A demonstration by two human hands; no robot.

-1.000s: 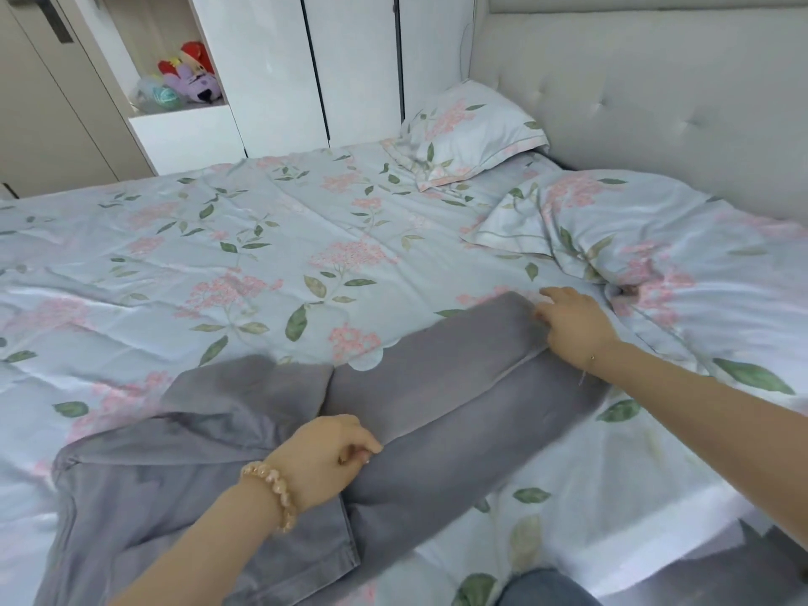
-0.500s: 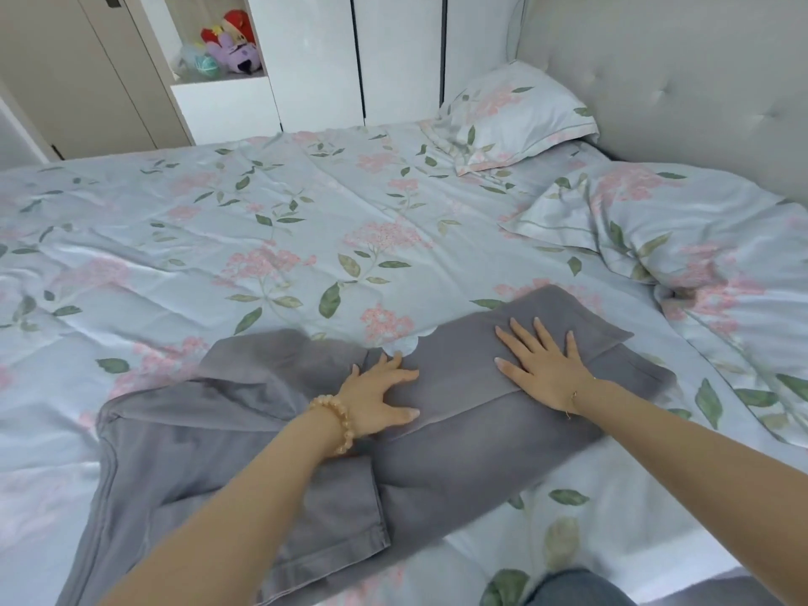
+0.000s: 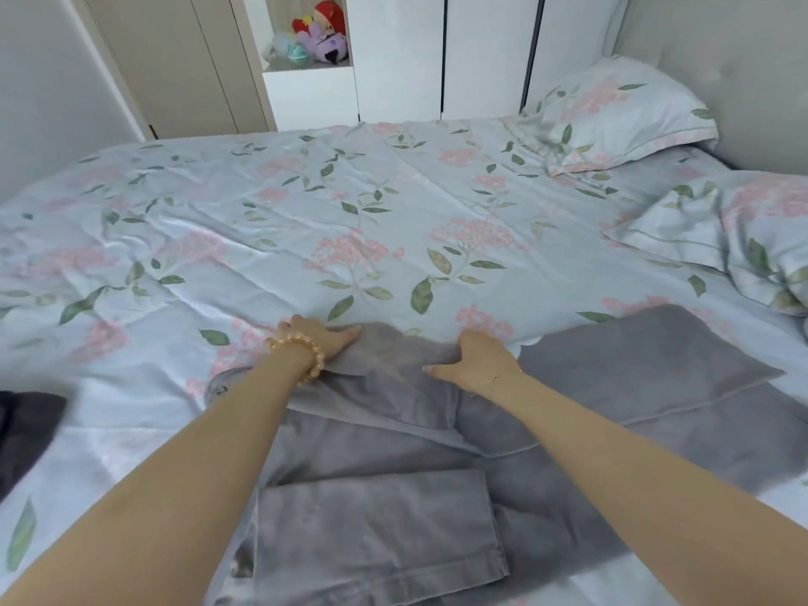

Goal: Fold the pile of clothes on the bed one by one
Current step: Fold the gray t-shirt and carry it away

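A grey garment (image 3: 437,496) lies spread on the near side of the floral bed (image 3: 393,212). One part is folded over toward the right, and a hemmed panel lies nearest me. My left hand (image 3: 321,341), with a bead bracelet on its wrist, holds the garment's far edge, fingers pointing right. About a hand's width to the right, my right hand (image 3: 474,360) grips the same bunched edge, with its fingers curled over it and its thumb stretched left. The cloth between the two hands is raised and blurred.
A dark garment (image 3: 26,430) shows at the left edge of the bed. Two floral pillows (image 3: 612,111) lie at the far right by the padded headboard (image 3: 721,59). Behind the bed stands a white wardrobe (image 3: 393,59) with plush toys (image 3: 319,41) in a niche.
Both hands left their flat press on the folded right part and moved left to the garment's far edge, where they now grip the cloth. The view has swung left.
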